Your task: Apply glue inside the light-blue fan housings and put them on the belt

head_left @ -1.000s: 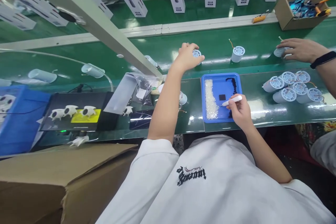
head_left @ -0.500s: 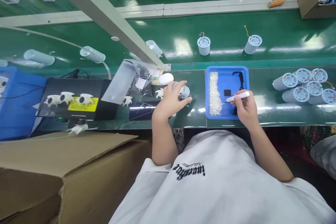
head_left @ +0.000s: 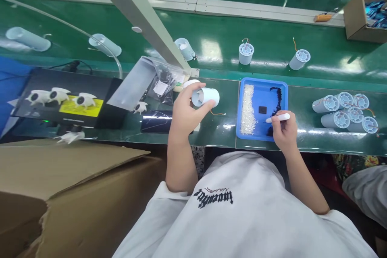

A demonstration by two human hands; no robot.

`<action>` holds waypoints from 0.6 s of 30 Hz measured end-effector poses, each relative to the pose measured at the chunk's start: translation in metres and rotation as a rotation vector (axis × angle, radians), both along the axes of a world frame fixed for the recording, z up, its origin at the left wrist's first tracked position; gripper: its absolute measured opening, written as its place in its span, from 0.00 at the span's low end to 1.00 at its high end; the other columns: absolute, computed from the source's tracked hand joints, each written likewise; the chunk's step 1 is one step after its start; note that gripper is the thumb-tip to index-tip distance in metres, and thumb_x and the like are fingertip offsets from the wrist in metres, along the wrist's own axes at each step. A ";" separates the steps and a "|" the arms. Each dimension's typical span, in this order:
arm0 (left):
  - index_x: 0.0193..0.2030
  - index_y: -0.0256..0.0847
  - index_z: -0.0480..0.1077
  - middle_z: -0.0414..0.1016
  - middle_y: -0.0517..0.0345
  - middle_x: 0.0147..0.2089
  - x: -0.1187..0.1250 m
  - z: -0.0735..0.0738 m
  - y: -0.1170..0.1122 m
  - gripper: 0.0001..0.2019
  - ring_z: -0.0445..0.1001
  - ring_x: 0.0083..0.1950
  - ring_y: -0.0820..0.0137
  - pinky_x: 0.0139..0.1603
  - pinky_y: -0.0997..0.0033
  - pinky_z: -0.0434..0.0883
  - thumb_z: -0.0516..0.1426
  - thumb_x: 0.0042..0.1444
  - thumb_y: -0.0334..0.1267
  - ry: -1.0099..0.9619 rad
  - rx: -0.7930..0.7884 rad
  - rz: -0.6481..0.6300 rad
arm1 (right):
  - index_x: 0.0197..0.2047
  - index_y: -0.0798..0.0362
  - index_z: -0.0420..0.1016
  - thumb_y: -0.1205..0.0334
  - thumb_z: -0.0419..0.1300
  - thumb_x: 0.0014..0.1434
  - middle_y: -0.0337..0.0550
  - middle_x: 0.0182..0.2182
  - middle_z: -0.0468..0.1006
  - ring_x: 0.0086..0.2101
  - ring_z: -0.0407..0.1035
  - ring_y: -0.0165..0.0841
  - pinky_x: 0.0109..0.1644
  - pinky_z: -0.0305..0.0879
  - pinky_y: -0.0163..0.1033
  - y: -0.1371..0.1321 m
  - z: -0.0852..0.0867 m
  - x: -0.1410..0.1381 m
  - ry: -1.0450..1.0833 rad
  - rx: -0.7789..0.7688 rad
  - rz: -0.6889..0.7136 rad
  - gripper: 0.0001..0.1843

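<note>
My left hand [head_left: 186, 109] grips a light blue cylinder [head_left: 210, 96] on its side, thumb below and fingers above. The cylinder's open end faces left with a white part inside, and a thin orange wire hangs near it. Between the thumb and fingers of my right hand [head_left: 284, 133] is a white pen-like tool [head_left: 282, 117], its tip pointing left over a blue tray [head_left: 260, 127]. In that tray lie a strip of small white pieces [head_left: 248, 109], scattered small black pieces [head_left: 277, 98] and a black square [head_left: 263, 109].
Several light blue cylinders [head_left: 340, 119] with wires are grouped at the right. Two more stand behind the tray. White fan-like parts [head_left: 85, 100] rest on a black box [head_left: 66, 113] at left. A slanted beam [head_left: 142, 20] and plastic bags [head_left: 161, 84] stand near my left hand.
My left hand has closed round the cylinder and lifted it, tipping it onto its side. My right hand has drawn the tool away from the white pieces, toward the right.
</note>
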State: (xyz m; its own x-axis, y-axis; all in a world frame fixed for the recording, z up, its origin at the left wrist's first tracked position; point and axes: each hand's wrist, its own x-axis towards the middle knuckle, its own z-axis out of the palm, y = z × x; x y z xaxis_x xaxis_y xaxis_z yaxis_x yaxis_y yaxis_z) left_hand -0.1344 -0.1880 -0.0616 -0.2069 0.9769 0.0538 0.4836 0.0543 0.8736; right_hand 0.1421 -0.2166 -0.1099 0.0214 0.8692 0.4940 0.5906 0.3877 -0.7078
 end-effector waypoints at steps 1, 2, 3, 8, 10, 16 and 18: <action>0.52 0.42 0.71 0.73 0.53 0.55 -0.001 0.000 -0.001 0.24 0.73 0.53 0.63 0.54 0.62 0.72 0.63 0.46 0.41 -0.020 0.009 0.011 | 0.40 0.49 0.65 0.57 0.56 0.65 0.38 0.30 0.70 0.28 0.67 0.31 0.32 0.66 0.39 -0.001 -0.001 0.001 -0.014 0.000 0.011 0.05; 0.51 0.42 0.71 0.73 0.53 0.55 -0.002 0.001 -0.003 0.24 0.73 0.52 0.63 0.52 0.63 0.73 0.63 0.45 0.41 -0.034 0.019 0.021 | 0.39 0.48 0.64 0.57 0.56 0.65 0.37 0.29 0.70 0.28 0.67 0.31 0.32 0.66 0.38 -0.001 -0.001 0.002 -0.031 -0.007 0.021 0.05; 0.51 0.42 0.71 0.73 0.54 0.55 -0.003 0.001 -0.003 0.23 0.74 0.51 0.64 0.52 0.64 0.73 0.63 0.45 0.40 -0.044 0.027 0.030 | 0.39 0.48 0.64 0.57 0.56 0.64 0.37 0.29 0.69 0.27 0.66 0.30 0.31 0.65 0.38 -0.002 -0.001 0.004 -0.044 -0.017 0.025 0.05; 0.49 0.44 0.70 0.74 0.54 0.55 -0.008 -0.002 -0.005 0.22 0.75 0.50 0.64 0.49 0.64 0.75 0.64 0.45 0.40 -0.087 0.056 0.058 | 0.40 0.48 0.63 0.54 0.55 0.65 0.38 0.32 0.70 0.29 0.67 0.31 0.33 0.67 0.40 -0.003 -0.005 0.008 0.035 -0.057 0.006 0.08; 0.49 0.46 0.69 0.73 0.55 0.54 -0.010 -0.004 -0.006 0.22 0.75 0.50 0.64 0.48 0.64 0.76 0.64 0.45 0.41 -0.112 0.077 0.050 | 0.42 0.48 0.63 0.52 0.55 0.65 0.39 0.34 0.70 0.29 0.67 0.30 0.34 0.67 0.40 -0.003 -0.008 0.009 0.077 -0.070 0.003 0.09; 0.49 0.47 0.67 0.72 0.54 0.55 -0.014 -0.010 -0.006 0.22 0.76 0.50 0.64 0.45 0.64 0.77 0.64 0.47 0.44 -0.203 0.122 0.014 | 0.43 0.48 0.64 0.53 0.56 0.65 0.38 0.34 0.70 0.28 0.67 0.30 0.35 0.67 0.41 -0.002 -0.012 0.010 0.082 -0.095 0.008 0.09; 0.49 0.47 0.67 0.72 0.54 0.54 -0.014 -0.010 -0.006 0.22 0.75 0.49 0.65 0.45 0.64 0.77 0.64 0.47 0.45 -0.227 0.121 0.006 | 0.43 0.48 0.64 0.55 0.56 0.65 0.39 0.34 0.70 0.29 0.68 0.31 0.35 0.67 0.41 -0.002 -0.011 0.010 0.058 -0.068 0.018 0.08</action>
